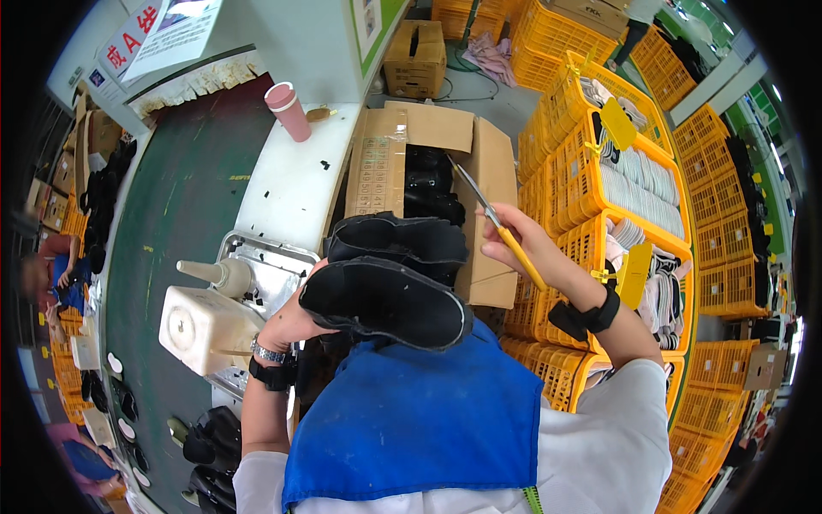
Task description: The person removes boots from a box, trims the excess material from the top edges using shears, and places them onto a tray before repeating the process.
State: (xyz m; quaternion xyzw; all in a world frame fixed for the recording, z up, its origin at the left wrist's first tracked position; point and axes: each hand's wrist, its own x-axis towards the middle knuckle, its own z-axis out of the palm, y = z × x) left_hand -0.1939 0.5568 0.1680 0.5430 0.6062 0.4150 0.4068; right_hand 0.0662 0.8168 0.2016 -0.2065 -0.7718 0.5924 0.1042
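My left hand [295, 324] grips a black shoe upper [385, 301] by its left end, with its opening toward me. Directly behind that one is a second black upper [398, 238]; whether the same fingers hold it too is hidden. In my right hand [524, 248] is a yellow-handled tool [519, 255] with a long, narrow metal blade, which points up and away toward the carton. The blade is apart from the uppers. Beyond both hands, an open cardboard box [492, 197] contains more shiny black pieces [428, 180].
At left, a metal tray [274, 257] bears a whitish plastic container [201, 330] and a nozzle bottle [218, 276]. A pink cup [288, 111] stands on the white ledge beside the green conveyor belt [188, 197]. Yellow crates [591, 231] with stacked light pieces line my right.
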